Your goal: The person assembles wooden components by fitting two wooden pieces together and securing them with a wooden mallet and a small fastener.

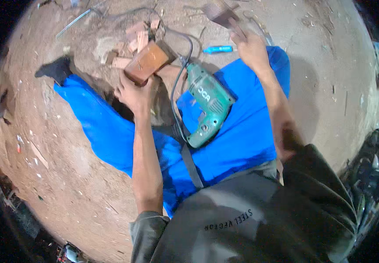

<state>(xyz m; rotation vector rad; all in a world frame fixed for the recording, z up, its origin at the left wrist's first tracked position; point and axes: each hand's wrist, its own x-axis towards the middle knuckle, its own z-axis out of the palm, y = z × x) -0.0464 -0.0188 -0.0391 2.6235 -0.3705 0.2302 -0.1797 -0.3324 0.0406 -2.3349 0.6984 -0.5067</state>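
My left hand (135,94) is closed round the near end of a reddish-brown wooden block (147,62), which tilts up to the right over a pile of wood offcuts. My right hand (253,51) is raised at the upper right, fingers wrapped round the short handle of a mallet-like tool (220,13) with a broad, dark brown head. Motion blur keeps the exact kind of that tool unclear. Across my blue-trousered lap lies a green power drill (209,103), untouched by either hand, its dark cable (174,94) looping up along its left side.
Pale wood offcuts (142,40) lie beyond the block. A blue marker (218,49) rests on the dusty floor (79,149) between my hands. A thin metal rod (79,21) lies at the far left. Dark clutter (369,166) lines the right rim.
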